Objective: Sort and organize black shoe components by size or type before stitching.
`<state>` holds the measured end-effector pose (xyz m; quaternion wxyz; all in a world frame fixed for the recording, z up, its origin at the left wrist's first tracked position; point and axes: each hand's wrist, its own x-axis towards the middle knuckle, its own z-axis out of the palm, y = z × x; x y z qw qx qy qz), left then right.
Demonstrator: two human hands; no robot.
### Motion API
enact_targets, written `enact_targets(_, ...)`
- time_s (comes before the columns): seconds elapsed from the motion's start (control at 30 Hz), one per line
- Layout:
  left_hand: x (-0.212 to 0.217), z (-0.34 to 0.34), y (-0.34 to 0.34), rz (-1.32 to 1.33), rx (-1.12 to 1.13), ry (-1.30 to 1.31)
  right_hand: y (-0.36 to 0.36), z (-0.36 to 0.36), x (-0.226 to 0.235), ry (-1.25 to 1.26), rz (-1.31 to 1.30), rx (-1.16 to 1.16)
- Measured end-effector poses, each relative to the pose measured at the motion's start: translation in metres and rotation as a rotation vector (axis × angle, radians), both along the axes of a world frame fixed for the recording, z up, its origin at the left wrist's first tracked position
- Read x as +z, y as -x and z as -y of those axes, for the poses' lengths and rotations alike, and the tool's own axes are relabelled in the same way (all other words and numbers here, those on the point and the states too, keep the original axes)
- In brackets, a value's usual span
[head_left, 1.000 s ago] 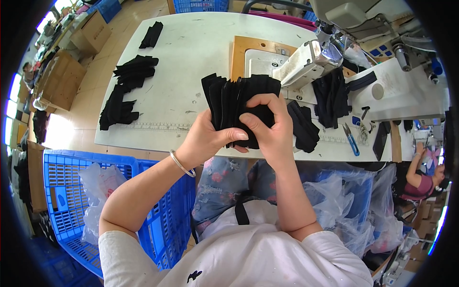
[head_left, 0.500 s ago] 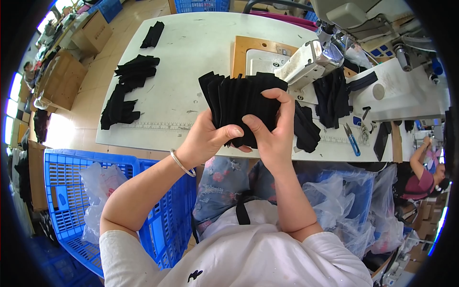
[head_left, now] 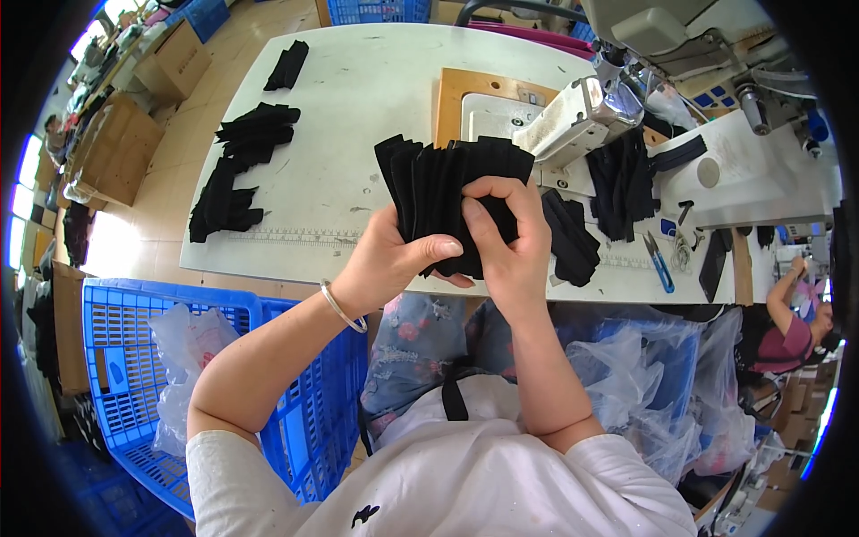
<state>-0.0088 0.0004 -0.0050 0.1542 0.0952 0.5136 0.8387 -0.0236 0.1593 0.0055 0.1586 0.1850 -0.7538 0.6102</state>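
A thick stack of black fabric strips [head_left: 438, 183] is fanned out above the front edge of the white table [head_left: 358, 98]. My left hand [head_left: 403, 251] grips its lower left side, thumb lying across the front and fingers behind. On the right side of the same stack, my right hand [head_left: 510, 242] is closed, thumb and curled index finger pinched at the front layers. The other right fingers are mostly hidden. Close to my right hand, a bundle of black strips [head_left: 573, 242] rests on the table by the sewing machine [head_left: 573, 116].
Several black fabric piles [head_left: 259, 130] lie along the table's left side. Blue-handled snips [head_left: 659, 261] and more black strips [head_left: 619, 183] are at the right. A blue plastic crate [head_left: 125, 358] stands below left; clear plastic bags [head_left: 617, 376] hang below right. Another person [head_left: 792, 331] works far right.
My right thumb and index finger have moved left and drawn together over the front of the stack. My left hand stays nearly in place.
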Motion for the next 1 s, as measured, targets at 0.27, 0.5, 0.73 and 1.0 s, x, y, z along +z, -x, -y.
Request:
enact_targets(0.27, -0.004, 0.001, -0.001, -0.047, -0.003, -0.031, -0.001, 0.006, 0.001, 0.132, -0.018, -0.058)
enact_targets(0.5, -0.013, 0.006, -0.002, -0.222, 0.047, 0.261, -0.004, 0.006, 0.004, -0.074, 0.016, -0.044)
enact_targets(0.73, 0.01, 0.0, -0.003, 0.02, 0.0, 0.037, -0.005, 0.009, 0.004, 0.228, 0.025, -0.045)
enact_targets(1.0, 0.007, -0.002, -0.003, -0.088, 0.052, 0.128, -0.001, 0.004, 0.0, -0.004, -0.007, -0.041)
